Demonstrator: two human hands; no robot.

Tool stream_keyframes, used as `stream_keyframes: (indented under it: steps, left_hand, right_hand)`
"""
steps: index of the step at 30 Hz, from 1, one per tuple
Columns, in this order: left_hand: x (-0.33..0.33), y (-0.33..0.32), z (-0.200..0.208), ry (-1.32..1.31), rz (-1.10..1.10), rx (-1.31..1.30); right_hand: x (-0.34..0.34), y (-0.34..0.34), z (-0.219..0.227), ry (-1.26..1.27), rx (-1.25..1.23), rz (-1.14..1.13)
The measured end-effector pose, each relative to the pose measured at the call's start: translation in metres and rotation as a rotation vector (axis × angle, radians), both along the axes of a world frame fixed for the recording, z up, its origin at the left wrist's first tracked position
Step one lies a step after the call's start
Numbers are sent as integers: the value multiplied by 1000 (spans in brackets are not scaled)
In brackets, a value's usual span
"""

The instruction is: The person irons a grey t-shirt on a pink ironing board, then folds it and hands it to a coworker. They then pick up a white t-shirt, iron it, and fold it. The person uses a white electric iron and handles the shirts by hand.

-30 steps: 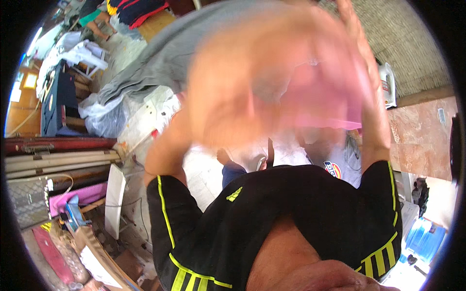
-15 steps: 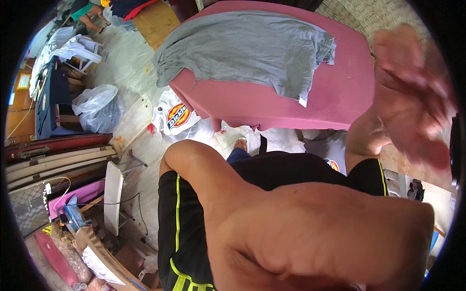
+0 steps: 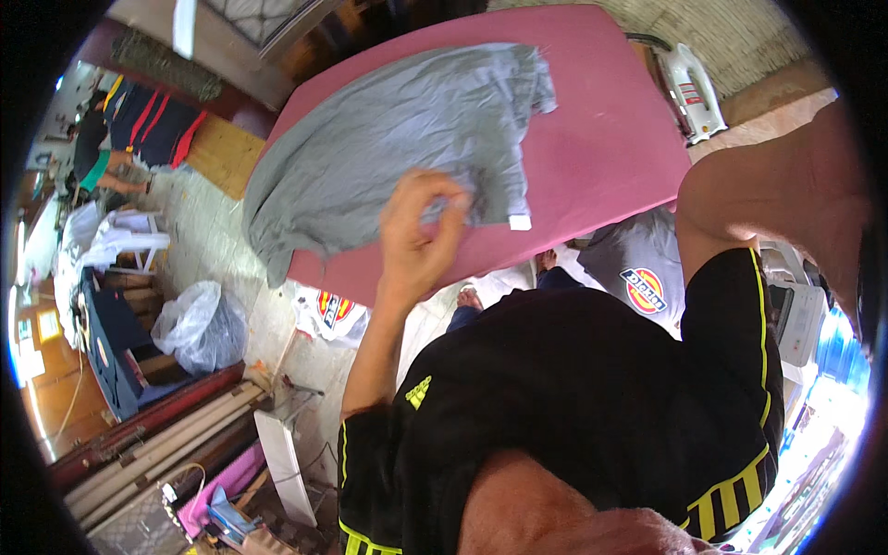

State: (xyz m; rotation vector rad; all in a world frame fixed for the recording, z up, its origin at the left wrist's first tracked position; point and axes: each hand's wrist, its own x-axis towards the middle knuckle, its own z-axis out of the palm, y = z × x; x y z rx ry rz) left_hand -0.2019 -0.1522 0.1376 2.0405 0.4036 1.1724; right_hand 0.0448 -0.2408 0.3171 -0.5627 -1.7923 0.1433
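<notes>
A grey garment [image 3: 370,139], with a small white tag at its right corner, lies spread over a padded board with a dusty-pink cover [image 3: 610,120]. My left hand [image 3: 421,231] hovers over the garment's near edge. Its fingers curl loosely, and cloth shows through the gap beside the thumb; nothing is visible in it. At the right rim my right arm [image 3: 786,176] is bent up close to the camera, and its hand is out of the picture. Beyond the board's right end is a white iron [image 3: 689,92] with a dark cord.
Below the board sit a grey printed bag [image 3: 634,268] and a white printed bag [image 3: 328,310]. Leftward on the floor are a clear plastic bag [image 3: 199,328], a white stool [image 3: 139,240] and stacked boards [image 3: 166,444]. Another person [image 3: 97,157] is far left.
My left arm has dropped from close before the camera to above the garment. My right hand has left view at the right. The view has shifted, bringing the iron into sight.
</notes>
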Motion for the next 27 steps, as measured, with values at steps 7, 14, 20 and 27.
stream_keyframes:
  steps: [7,14,20,27]
  left_hand:
    - [36,14,-4,124,283,-12]
    - [102,-30,-64,532,219,90]
    - [117,-78,-109,610,392,181]
    - [95,-96,-124,581,520,62]
  right_hand:
    - [96,-24,1,-21,-41,-177]
    - [199,-55,0,58,-8,-421]
    - [258,-86,-63,390,-276,-786]
    - [241,-87,-260,219,-1065,-603]
